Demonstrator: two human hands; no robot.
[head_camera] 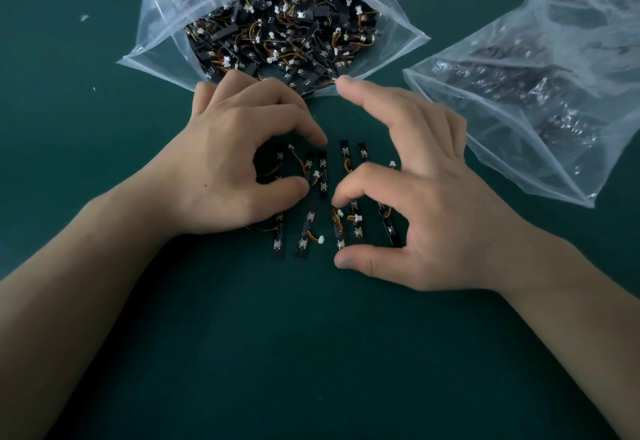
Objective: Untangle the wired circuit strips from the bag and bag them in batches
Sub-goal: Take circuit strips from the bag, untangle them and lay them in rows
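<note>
Circuit strips (323, 176) lay in two rough rows on the dark green table (311, 353), directly between the person's two hands. Each was a short black board with an orange and yellow wire ending in a white plug, and most were side by side and pointing away from the person.

Beyond them, at the far edge, a large clear bag (162, 34) lay with its mouth gaping toward the hands, packed with a tangled heap of the same strips. A second clear bag (540, 169) lay to the right, well apart from the rows, its dark contents blurred behind crinkled plastic.

The left hand (239, 162) arched over the left end of the rows, fingers curled, with the thumb tip down against a strip; whether it actually pinched that strip could not be made out. The right hand (426, 214) was spread wide over the right end, the index finger stretched toward the mouth of the large bag, a bent finger touching down among the strips, and the thumb near the closest row.

A few white scraps (84, 18) dotted the table at far left
</note>
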